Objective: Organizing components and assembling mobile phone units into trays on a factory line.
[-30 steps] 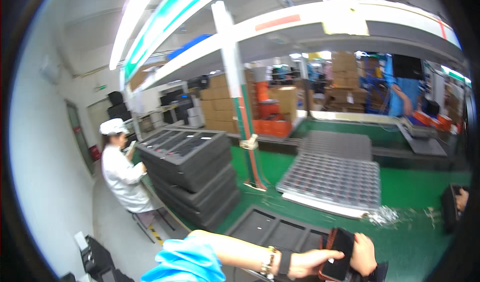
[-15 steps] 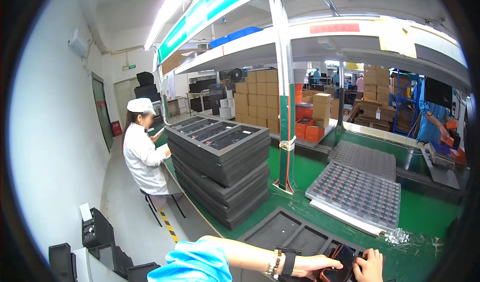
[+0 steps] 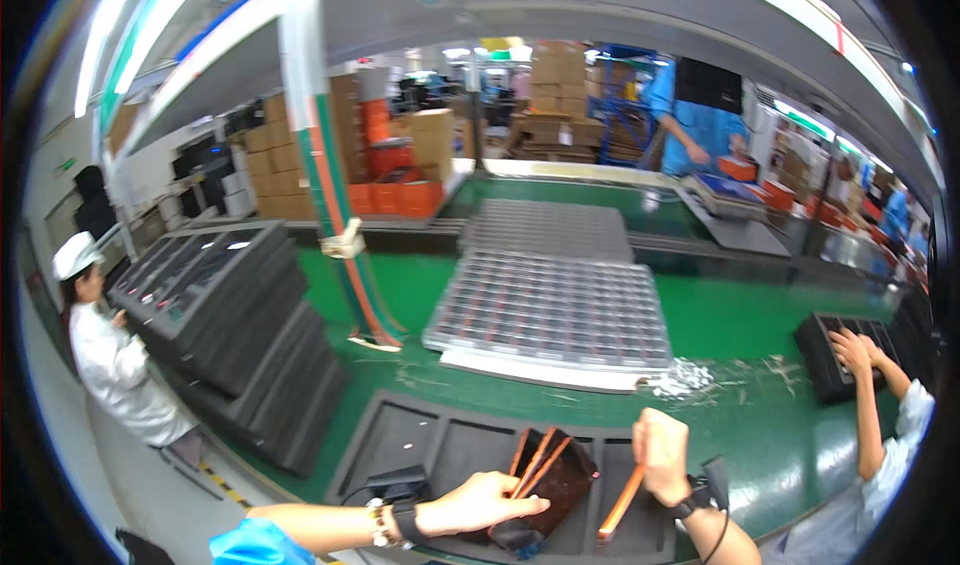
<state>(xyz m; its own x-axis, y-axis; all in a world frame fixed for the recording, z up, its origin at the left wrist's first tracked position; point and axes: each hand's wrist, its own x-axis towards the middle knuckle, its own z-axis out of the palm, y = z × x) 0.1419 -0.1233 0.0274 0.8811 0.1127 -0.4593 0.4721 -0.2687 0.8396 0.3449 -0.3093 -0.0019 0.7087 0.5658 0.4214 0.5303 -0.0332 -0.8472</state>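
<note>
My left hand is closed on several dark, glossy, orange-edged phones, fanned and tilted over the black foam tray. To their right, my right hand grips one more orange-edged phone, seen almost edge-on above a right-hand compartment of that tray. Its upper end is hidden in my fingers. The tray lies on the green table and is divided into several shallow compartments; those at the left show bare foam. A band with a dark device sits on each wrist.
Clear plastic blister trays lie beyond the foam tray. A tall stack of black foam trays stands at left, near a person in white. At right, a co-worker's hands reach into a black box. A post rises behind.
The view has swung right. My hands, earlier together at the phones, are now apart; the right one has a single orange-edged phone. The left still holds several, now fanned out.
</note>
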